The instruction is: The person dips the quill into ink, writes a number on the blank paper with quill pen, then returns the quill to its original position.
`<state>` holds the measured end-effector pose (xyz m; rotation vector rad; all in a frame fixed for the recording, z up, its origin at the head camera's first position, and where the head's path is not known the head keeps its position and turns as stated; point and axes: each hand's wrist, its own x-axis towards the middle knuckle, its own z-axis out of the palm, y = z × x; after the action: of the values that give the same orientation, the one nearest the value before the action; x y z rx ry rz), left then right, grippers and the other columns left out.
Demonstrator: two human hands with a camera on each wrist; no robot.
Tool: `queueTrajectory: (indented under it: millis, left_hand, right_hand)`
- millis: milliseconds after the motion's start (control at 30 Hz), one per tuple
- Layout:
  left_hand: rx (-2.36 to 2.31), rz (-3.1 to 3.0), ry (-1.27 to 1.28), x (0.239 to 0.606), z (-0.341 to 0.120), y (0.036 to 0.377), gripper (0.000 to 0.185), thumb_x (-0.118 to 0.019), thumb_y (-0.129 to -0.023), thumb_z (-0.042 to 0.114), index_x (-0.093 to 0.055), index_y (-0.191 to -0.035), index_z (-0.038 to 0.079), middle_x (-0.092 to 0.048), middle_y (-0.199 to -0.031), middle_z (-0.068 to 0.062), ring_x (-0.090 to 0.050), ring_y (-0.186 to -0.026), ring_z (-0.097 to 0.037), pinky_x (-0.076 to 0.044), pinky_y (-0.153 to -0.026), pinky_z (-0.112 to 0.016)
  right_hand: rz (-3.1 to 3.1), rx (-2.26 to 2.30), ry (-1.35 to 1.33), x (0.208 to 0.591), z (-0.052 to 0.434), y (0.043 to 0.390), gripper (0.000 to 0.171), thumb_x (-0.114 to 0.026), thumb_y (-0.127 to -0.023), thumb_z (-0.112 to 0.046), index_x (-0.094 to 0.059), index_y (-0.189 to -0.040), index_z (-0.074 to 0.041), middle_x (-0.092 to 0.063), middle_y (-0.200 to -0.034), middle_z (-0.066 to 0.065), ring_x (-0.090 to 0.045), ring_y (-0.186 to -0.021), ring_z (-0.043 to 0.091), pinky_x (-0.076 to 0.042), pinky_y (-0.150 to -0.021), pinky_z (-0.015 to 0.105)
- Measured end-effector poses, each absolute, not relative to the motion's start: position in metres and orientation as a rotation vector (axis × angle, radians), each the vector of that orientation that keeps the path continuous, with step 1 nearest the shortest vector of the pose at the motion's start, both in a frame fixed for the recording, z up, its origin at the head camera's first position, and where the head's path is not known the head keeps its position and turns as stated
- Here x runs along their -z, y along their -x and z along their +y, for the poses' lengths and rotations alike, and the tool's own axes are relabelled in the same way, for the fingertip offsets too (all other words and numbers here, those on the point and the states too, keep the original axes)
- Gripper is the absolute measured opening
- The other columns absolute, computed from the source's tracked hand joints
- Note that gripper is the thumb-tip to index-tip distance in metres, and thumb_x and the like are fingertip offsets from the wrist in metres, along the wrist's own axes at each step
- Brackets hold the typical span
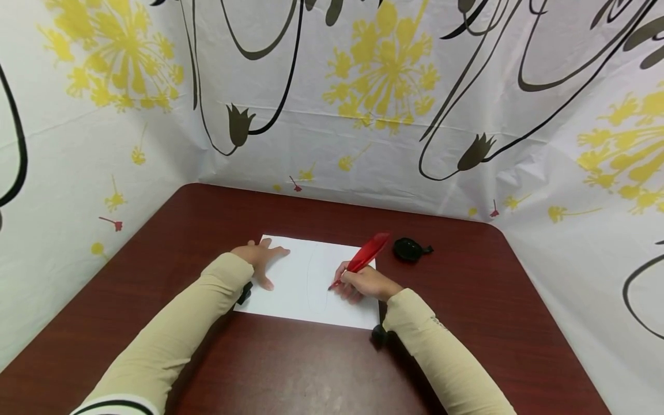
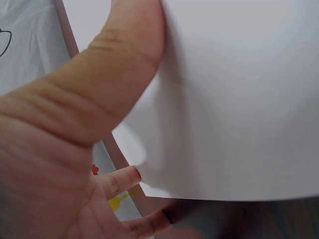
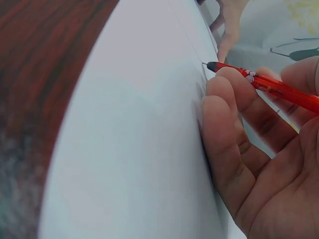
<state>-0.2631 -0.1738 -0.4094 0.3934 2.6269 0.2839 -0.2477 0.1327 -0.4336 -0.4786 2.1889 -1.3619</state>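
- Right hand [image 1: 365, 283] curls round the red feather pen [image 1: 363, 260], tip touching the white paper [image 1: 306, 288] at a faint pencil curve.
- Left hand [image 1: 259, 257] lies flat, fingers spread, pressing the paper's left edge onto the dark red worktop [image 1: 290, 369].
- Farther back, right of the paper, sits a black inkwell [image 1: 410, 249].
- Behind it all, a flowered curtain [image 1: 363, 104].

The head view is bright and evenly lit from above, with short soft shadows under both sleeves, falling toward 6 o'clock. The table [image 1: 290, 369] carries a dull sheen. Lines bow near the edges, strongest at 3 and 9 o'clock. Both wrist views are soft: the left hand [image 2: 65, 149] is a close blur, and the paper [image 3: 134, 149] washes out pale, with haze at 7 o'clock.
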Motion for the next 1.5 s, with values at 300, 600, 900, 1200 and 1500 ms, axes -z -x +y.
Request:
queueTrajectory:
  millis: [300, 600, 900, 1200, 1500]
  left_hand:
    - [-0.289, 2.628, -0.401, 0.408, -0.174, 0.261, 0.1, -0.086, -0.072, 0.039, -0.029, -0.153, 0.027, -0.013, -0.156, -0.024, -0.024, -0.13, -0.048, -0.038, -0.093, -0.064]
    - [-0.291, 2.642, -0.417, 0.404, -0.174, 0.253, 0.097, -0.085, -0.073, 0.038, -0.031, -0.152, 0.024, -0.015, -0.155, -0.024, -0.026, -0.13, -0.049, -0.038, -0.092, -0.064]
    - [-0.277, 2.646, -0.424, 0.404, -0.174, 0.254, 0.096, -0.084, -0.074, 0.039, -0.031, -0.153, 0.024, -0.015, -0.155, -0.024, -0.025, -0.13, -0.051, -0.038, -0.092, -0.064]
    - [-0.285, 2.634, -0.407, 0.407, -0.174, 0.261, 0.099, -0.085, -0.072, 0.041, -0.03, -0.153, 0.027, -0.014, -0.156, -0.023, -0.026, -0.128, -0.047, -0.04, -0.091, -0.062]
    - [-0.288, 2.62, -0.388, 0.409, -0.175, 0.263, 0.1, -0.086, -0.071, 0.041, -0.029, -0.153, 0.028, -0.012, -0.157, -0.022, -0.023, -0.131, -0.048, -0.038, -0.093, -0.063]
  right_hand:
    - [2.174, 1.391, 0.473, 0.434, 0.13, 0.253, 0.019, -0.046, -0.096, -0.011, -0.064, -0.1, -0.005, -0.07, -0.091, 0.011, -0.065, -0.07, 0.023, -0.056, -0.061, 0.038]
    - [2.175, 1.425, 0.445, 0.438, 0.126, 0.254, 0.018, -0.049, -0.095, -0.012, -0.064, -0.099, -0.006, -0.07, -0.088, 0.011, -0.064, -0.069, 0.022, -0.056, -0.059, 0.037]
    - [2.226, 1.414, 0.416, 0.437, 0.123, 0.255, 0.019, -0.048, -0.094, -0.013, -0.065, -0.098, -0.007, -0.071, -0.09, 0.009, -0.064, -0.069, 0.021, -0.055, -0.06, 0.037]
    - [2.282, 1.427, 0.357, 0.436, 0.117, 0.26, 0.018, -0.047, -0.094, -0.014, -0.064, -0.098, -0.007, -0.07, -0.087, 0.009, -0.062, -0.068, 0.021, -0.054, -0.059, 0.035]
    - [2.283, 1.466, 0.361, 0.439, 0.112, 0.262, 0.019, -0.047, -0.095, -0.014, -0.063, -0.098, -0.005, -0.07, -0.087, 0.011, -0.062, -0.067, 0.02, -0.054, -0.057, 0.035]
